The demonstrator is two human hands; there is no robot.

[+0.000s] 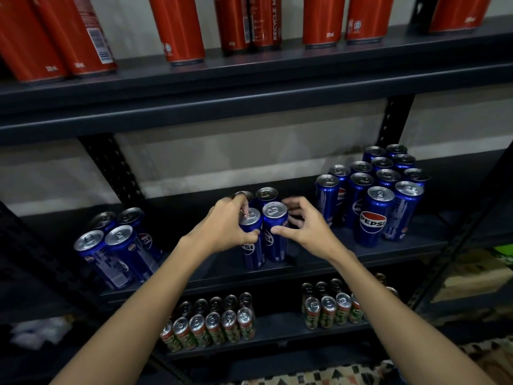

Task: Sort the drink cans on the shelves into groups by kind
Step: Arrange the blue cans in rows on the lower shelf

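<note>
The left hand (222, 226) grips the front-left blue can (251, 240) of the middle cluster on the middle shelf (319, 270), thumb across its front and a fingertip on its lid, while the right hand (302, 226) hovers with fingers loosely curled, its thumb tip touching the neighbour can (274, 234) and nothing pinched. Best to squeeze both front cans together and slide them as a pair, low on the body, so neither tips. Both stand upright, long axis vertical, lids up, logos facing forward.
</note>
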